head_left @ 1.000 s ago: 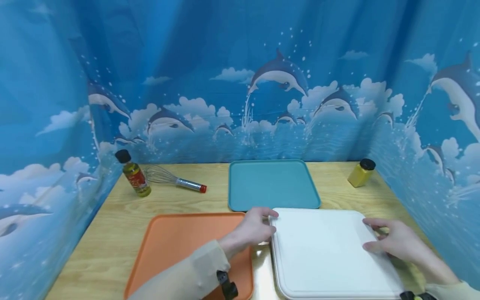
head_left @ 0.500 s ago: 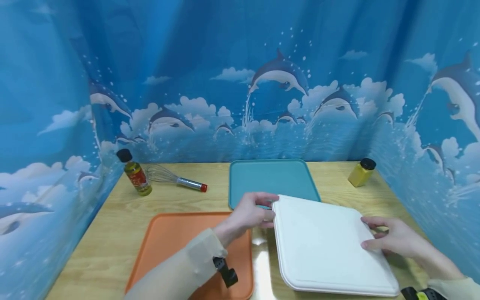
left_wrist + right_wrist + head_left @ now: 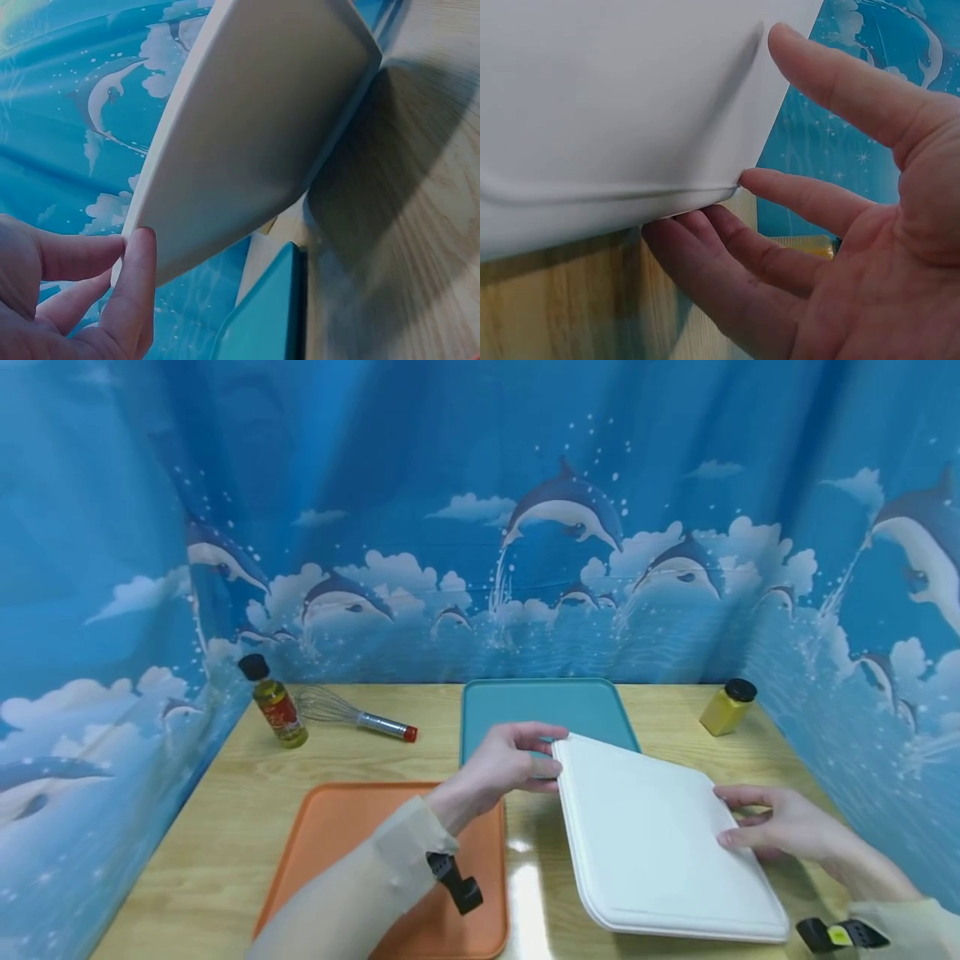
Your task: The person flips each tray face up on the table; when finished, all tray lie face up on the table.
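Observation:
A white tray (image 3: 667,843) is tilted in the head view, its left side raised off the table and its right side lower. My left hand (image 3: 513,760) pinches its far left corner between thumb and fingers. In the left wrist view, the tray's pale underside (image 3: 247,127) shows above its shadow on the wood. My right hand (image 3: 780,831) is at the right edge. In the right wrist view, its fingers (image 3: 742,247) lie under the rim and its thumb (image 3: 840,82) is over the upper face.
An orange tray (image 3: 352,818) lies at the left front, partly under my left sleeve. A teal tray (image 3: 540,706) lies at the back, partly covered. A whisk (image 3: 360,717) and an oil bottle (image 3: 279,710) are back left; a yellow jar (image 3: 726,708) stands back right.
The white tray's left side has risen from nearly flat into a tilt, with my left hand going up at its corner. The right hand has shifted slightly left along with it.

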A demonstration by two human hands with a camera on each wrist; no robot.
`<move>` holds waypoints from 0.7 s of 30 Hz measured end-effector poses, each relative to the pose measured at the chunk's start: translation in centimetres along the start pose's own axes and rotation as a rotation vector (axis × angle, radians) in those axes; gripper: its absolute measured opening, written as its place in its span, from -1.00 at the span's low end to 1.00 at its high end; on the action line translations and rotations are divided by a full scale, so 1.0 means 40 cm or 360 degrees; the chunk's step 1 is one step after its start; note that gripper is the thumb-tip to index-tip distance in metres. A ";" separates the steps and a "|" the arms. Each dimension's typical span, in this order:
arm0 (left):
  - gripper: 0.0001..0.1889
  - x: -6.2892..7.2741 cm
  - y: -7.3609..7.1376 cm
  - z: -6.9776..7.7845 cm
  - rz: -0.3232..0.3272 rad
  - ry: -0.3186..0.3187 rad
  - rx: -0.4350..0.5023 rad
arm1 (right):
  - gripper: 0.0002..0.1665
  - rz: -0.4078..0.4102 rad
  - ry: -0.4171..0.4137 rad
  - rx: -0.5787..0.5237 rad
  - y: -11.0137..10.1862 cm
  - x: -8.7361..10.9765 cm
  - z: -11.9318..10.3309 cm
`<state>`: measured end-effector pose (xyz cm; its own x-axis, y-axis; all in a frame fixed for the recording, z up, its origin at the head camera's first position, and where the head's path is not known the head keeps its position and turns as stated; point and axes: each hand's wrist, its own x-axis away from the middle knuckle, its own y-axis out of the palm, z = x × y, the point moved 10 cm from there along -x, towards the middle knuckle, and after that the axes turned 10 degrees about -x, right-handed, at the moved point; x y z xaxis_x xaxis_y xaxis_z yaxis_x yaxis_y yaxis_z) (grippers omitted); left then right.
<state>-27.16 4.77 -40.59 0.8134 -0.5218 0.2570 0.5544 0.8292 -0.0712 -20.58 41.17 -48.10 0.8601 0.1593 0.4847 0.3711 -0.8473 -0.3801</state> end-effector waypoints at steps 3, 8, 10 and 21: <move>-0.49 -0.004 0.007 0.021 -0.0020 0.0022 0.0011 | 0.08 -0.0032 0.0004 -0.0080 -0.001 -0.001 0.006; -0.48 -0.003 0.021 0.065 -0.0054 0.0056 0.0009 | 0.05 -0.0065 0.0023 -0.0117 -0.004 -0.004 0.008; -0.49 -0.003 0.026 0.084 -0.0061 0.0081 0.0000 | 0.04 -0.0068 0.0035 -0.0126 -0.003 -0.003 0.008; -0.49 -0.011 0.041 0.171 -0.0103 0.0120 0.0018 | -0.01 -0.0235 -0.0048 -0.0197 0.028 0.005 -0.030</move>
<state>-27.81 7.74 -34.23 0.7871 -0.5877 0.1874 0.6047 0.7952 -0.0458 -20.43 39.64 -47.48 0.8102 0.3004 0.5033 0.4500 -0.8690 -0.2058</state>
